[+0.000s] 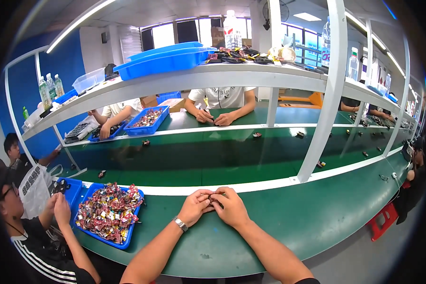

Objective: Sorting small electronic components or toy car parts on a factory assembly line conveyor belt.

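Note:
My left hand (194, 207) and my right hand (230, 208) meet above the green bench, fingertips closed together on one small dark part (212, 199). It looks dark and reddish, mostly covered by my fingers, so its kind cannot be made out. To the left of my hands stands a blue tray (127, 243) heaped with small red, white and yellow pieces (108, 213), much like those lying on the conveyor. A metal watch sits on my left wrist.
Beyond a white rail runs a green conveyor belt (232, 158) carrying scattered small parts. A white post (323, 113) rises right of my hands, supporting a shelf (251, 75) with blue trays and bottles. Co-workers sit at left and opposite. A red stool (383, 220) stands at right.

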`<act>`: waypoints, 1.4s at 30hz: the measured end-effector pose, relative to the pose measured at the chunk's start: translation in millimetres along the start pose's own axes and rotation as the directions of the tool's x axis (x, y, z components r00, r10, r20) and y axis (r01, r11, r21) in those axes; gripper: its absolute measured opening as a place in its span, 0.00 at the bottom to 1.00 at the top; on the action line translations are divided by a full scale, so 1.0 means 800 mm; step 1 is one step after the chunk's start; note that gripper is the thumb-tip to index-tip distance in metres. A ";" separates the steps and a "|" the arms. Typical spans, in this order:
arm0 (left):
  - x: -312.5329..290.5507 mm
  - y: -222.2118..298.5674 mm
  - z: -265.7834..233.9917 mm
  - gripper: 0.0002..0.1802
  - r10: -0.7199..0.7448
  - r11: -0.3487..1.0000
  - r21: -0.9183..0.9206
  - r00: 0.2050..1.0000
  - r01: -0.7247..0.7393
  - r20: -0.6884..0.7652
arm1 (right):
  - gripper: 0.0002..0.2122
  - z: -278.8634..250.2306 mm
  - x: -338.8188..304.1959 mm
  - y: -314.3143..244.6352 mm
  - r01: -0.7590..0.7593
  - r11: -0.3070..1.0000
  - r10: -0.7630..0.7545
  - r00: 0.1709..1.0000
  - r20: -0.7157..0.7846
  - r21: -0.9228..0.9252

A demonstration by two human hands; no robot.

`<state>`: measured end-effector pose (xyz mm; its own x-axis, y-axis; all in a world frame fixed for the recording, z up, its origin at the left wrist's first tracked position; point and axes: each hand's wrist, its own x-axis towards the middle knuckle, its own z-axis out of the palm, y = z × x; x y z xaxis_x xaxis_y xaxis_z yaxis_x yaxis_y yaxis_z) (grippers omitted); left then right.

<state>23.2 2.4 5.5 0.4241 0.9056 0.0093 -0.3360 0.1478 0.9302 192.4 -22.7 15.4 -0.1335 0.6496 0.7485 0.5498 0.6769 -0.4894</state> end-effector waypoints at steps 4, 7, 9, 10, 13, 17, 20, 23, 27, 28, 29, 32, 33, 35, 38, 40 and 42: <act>0.001 0.000 0.002 0.15 -0.001 1.000 -0.007 1.000 0.001 -0.001 | 0.08 0.002 -0.002 0.003 0.037 0.998 -0.037 0.999 -0.005 -0.045; -0.001 0.000 0.001 0.15 -0.008 1.000 0.014 1.000 0.008 -0.002 | 0.08 0.005 -0.003 0.002 0.010 0.998 -0.012 1.000 -0.018 -0.061; 0.000 -0.002 -0.001 0.14 -0.001 1.000 0.026 1.000 0.001 -0.009 | 0.08 0.009 -0.004 0.004 0.018 0.997 -0.022 0.998 -0.051 -0.080; 0.001 -0.003 0.001 0.14 -0.001 1.000 0.024 1.000 0.001 -0.004 | 0.08 0.009 -0.005 0.004 0.017 0.996 -0.021 0.998 -0.052 -0.085; 0.000 0.000 0.004 0.13 0.008 1.000 0.029 1.000 -0.008 -0.020 | 0.07 0.011 -0.005 -0.001 -0.006 0.995 -0.002 0.997 -0.082 -0.099; -0.001 -0.002 0.006 0.11 0.032 0.994 0.106 0.996 -0.023 -0.079 | 0.09 0.012 -0.005 -0.002 0.012 0.993 -0.019 0.998 -0.058 -0.119; -0.001 -0.005 0.010 0.10 0.055 0.993 0.105 0.993 -0.044 -0.103 | 0.10 0.010 -0.006 -0.003 -0.056 0.997 0.054 0.998 -0.045 -0.046; 0.002 -0.005 0.013 0.10 0.059 0.993 0.109 0.991 -0.046 -0.118 | 0.11 0.006 -0.008 -0.002 -0.116 0.993 0.116 0.993 -0.025 0.005; 0.001 -0.006 0.011 0.09 0.072 0.985 0.162 0.990 -0.051 -0.125 | 0.12 0.009 -0.009 -0.003 -0.101 0.995 0.101 0.995 -0.008 -0.015; 0.000 -0.007 0.010 0.09 0.074 0.985 0.165 0.989 -0.052 -0.126 | 0.12 0.009 -0.008 -0.005 -0.099 0.995 0.099 0.995 -0.009 -0.012; -0.001 -0.008 0.009 0.09 0.080 0.979 0.196 0.988 -0.053 -0.135 | 0.12 0.009 -0.008 -0.007 -0.103 0.995 0.102 0.995 -0.009 -0.004; -0.001 -0.004 0.011 0.10 0.079 0.980 0.190 0.991 -0.057 -0.112 | 0.09 0.009 -0.007 -0.006 -0.139 0.989 0.141 0.989 -0.040 0.050; -0.002 -0.003 0.013 0.10 0.072 0.986 0.153 0.994 -0.058 -0.085 | 0.08 0.009 -0.009 -0.006 -0.172 0.980 0.179 0.982 -0.065 0.101; -0.002 -0.001 0.014 0.11 0.081 0.983 0.167 0.996 -0.072 -0.045 | 0.07 0.008 -0.008 -0.002 -0.152 0.985 0.159 0.982 -0.098 0.079; -0.003 -0.002 0.012 0.12 0.094 0.981 0.173 0.996 -0.091 -0.009 | 0.06 0.009 -0.008 -0.001 -0.135 0.988 0.144 0.981 -0.128 0.072; -0.001 -0.003 0.012 0.12 0.096 0.982 0.164 0.995 -0.093 -0.009 | 0.06 0.010 -0.007 -0.001 -0.142 0.987 0.151 0.980 -0.126 0.082; -0.001 -0.003 0.012 0.12 0.089 0.982 0.172 0.995 -0.082 -0.033 | 0.06 0.011 -0.008 0.000 -0.129 0.987 0.142 0.980 -0.139 0.094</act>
<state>31.5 -2.8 6.8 0.3641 0.9279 0.0799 -0.2202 0.0024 0.9755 185.9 -23.7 6.7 0.0614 0.6846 0.7263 0.4829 0.6165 -0.6219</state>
